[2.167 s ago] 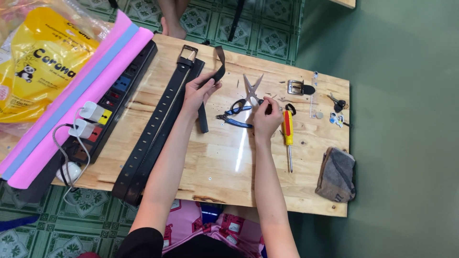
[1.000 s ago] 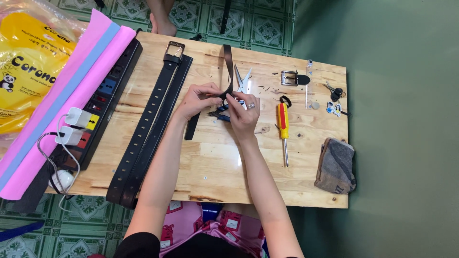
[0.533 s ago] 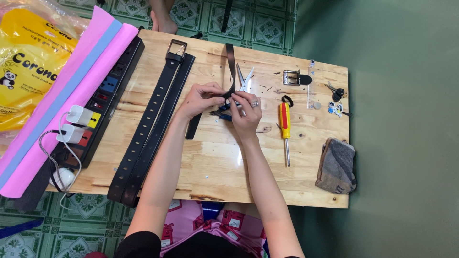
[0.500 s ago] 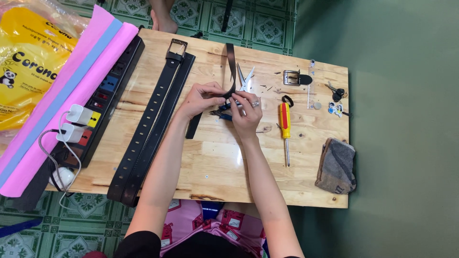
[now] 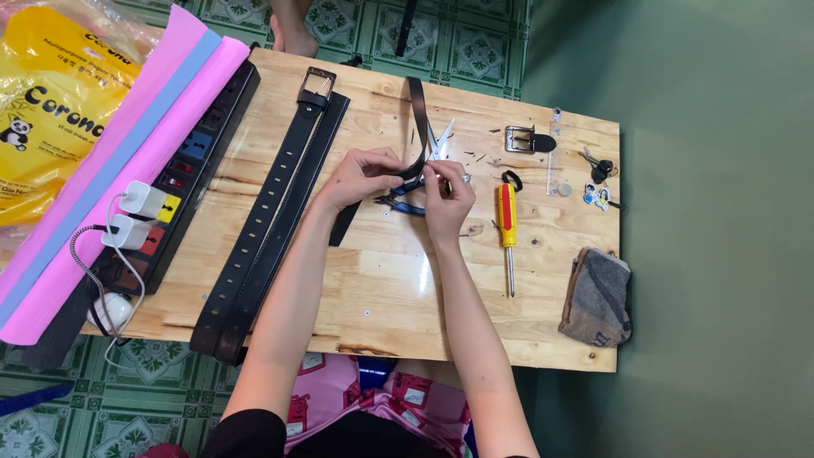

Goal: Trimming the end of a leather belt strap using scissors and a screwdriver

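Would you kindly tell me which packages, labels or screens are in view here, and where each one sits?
Yellow plastic package: top left, beside the table, crinkly bag with dark lettering and a small panda picture.
Power strip: table's left edge, long and black, with coloured label patches by its sockets.
No screens or signs visible.

matt black leather belt strap [image 5: 415, 119]; glossy varnished wood table [image 5: 407, 297]; metal buckle [image 5: 519, 139].

Wooden table [image 5: 407, 314], green tiled floor [image 5: 153, 407]

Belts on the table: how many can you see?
3: two long black belts lying side by side left of the hands, and a black strap held by both hands; a loose buckle piece lies apart.
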